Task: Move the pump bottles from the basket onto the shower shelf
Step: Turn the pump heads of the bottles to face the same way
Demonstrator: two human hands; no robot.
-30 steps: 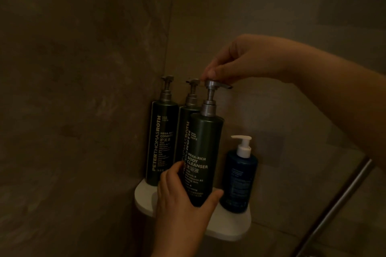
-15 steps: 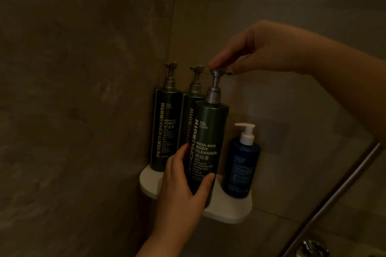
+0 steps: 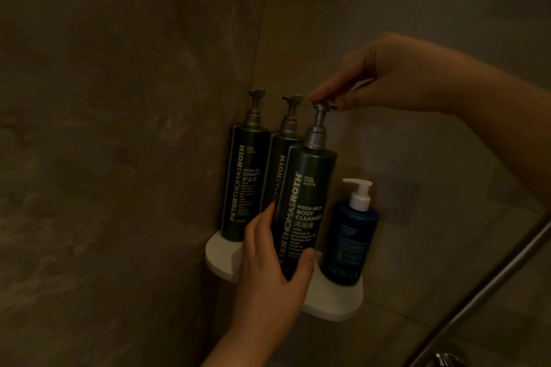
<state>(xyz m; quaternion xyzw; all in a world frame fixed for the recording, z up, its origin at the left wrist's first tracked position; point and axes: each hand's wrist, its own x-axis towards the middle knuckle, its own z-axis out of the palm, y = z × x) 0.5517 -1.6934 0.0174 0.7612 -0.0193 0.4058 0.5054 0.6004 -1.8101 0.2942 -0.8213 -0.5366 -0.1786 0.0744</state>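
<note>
Head view: shelf (image 3: 334,304) holds four pump bottles, hands gripping front bottle (image 3: 307,202).

The left hand (image 3: 275,274) comes up from the lower edge, forearm bare, palm turned away from the camera. Its fingers (image 3: 262,226) and thumb (image 3: 304,259) wrap the lower part of the front bottle (image 3: 310,188). The right hand (image 3: 378,77) reaches in from the right on a bare forearm, wrist bent down, fingertips (image 3: 319,97) pinching the pump head (image 3: 323,105) from above.
</note>
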